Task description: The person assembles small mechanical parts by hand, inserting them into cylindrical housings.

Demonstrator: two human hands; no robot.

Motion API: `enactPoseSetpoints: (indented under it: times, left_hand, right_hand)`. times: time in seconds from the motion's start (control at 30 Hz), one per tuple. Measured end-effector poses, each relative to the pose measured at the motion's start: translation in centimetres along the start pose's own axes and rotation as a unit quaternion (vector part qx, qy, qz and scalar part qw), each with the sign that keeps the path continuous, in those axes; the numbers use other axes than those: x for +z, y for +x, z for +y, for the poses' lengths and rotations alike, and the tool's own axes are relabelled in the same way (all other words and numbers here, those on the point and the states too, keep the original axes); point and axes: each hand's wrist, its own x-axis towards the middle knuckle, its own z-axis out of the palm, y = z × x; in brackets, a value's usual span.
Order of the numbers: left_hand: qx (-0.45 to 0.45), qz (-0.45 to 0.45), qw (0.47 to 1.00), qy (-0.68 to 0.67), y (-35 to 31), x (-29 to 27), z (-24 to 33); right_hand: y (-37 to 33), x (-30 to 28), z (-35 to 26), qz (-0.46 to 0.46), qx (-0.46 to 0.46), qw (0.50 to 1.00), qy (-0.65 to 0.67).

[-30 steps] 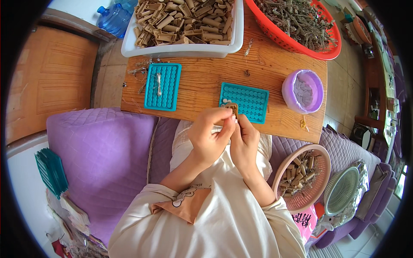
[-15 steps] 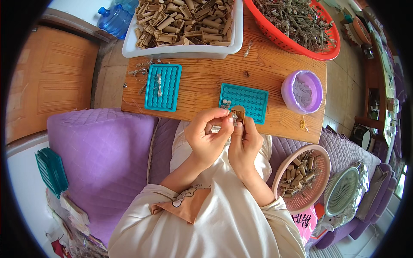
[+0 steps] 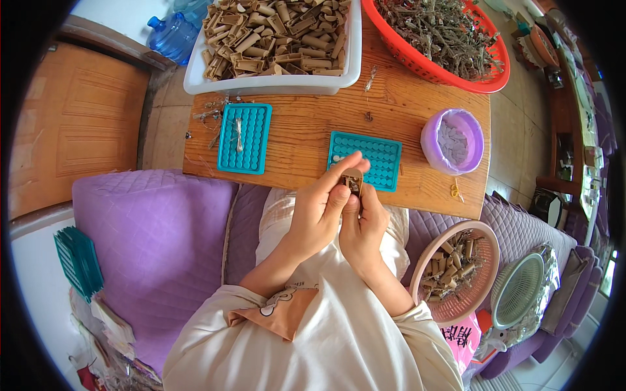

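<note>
Over the near edge of the table, my right hand (image 3: 365, 229) is closed on a small brown plastic casing (image 3: 353, 176), holding it upright by its lower end. Its hollow side faces up, with small dark and metallic parts inside that are too small to name. My left hand (image 3: 317, 212) is closed against the casing's left side, its thumb on the edge and its longer fingers reaching past the top. Just beyond the hands lies a teal tray (image 3: 375, 148) with rows of round cups; a few pale discs sit at its left end, partly hidden by my fingers.
Another teal tray (image 3: 227, 140) carries a bundle of thin silvery wires (image 3: 239, 133). Behind stand a white bin (image 3: 274, 85) of brown casings and a red basket (image 3: 417, 73) of wired parts. A purple tub (image 3: 430, 146) holds grey pieces; a pink basket (image 3: 492, 260) sits right.
My left fingers have shifted from pinching a small shiny piece above the casing to lying along its side. The casing now stands more upright, with its inside in view.
</note>
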Motion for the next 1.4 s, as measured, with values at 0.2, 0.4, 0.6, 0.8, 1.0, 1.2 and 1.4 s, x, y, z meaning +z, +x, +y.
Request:
enactPoseSetpoints:
  times: [0.2,0.4,0.6,0.8,1.0,1.2,1.4]
  left_hand:
    - [-0.024,0.009,0.998,-0.058,0.0,-0.1,-0.5]
    - [-0.116,-0.076,0.979,-0.15,0.9,-2.0,-0.8]
    - [-0.113,-0.048,0.984,-0.132,0.6,-1.8,-1.5]
    - [-0.078,0.051,0.985,-0.147,0.4,-1.3,-1.6]
    - [-0.106,0.083,0.972,-0.192,-0.4,-1.5,-0.5]
    - [-0.139,0.121,0.927,-0.325,-0.3,-1.5,-0.2]
    - [-0.114,0.138,0.923,-0.341,-0.1,-2.0,-1.0]
  right_hand:
    - [0.2,0.2,0.3,-0.002,0.016,1.0,0.022]
    - [1.1,-1.1,0.9,-0.136,0.227,0.924,0.276]
    - [1.2,-0.9,1.7,-0.178,0.255,0.889,0.335]
    - [0.8,-0.1,0.5,-0.047,0.171,0.955,0.239]
    - [0.3,0.6,1.0,-0.053,0.088,0.974,0.201]
    - [0.6,0.7,1.3,-0.09,0.138,0.955,0.247]
    - [2.5,0.7,2.3,-0.136,0.146,0.93,0.309]
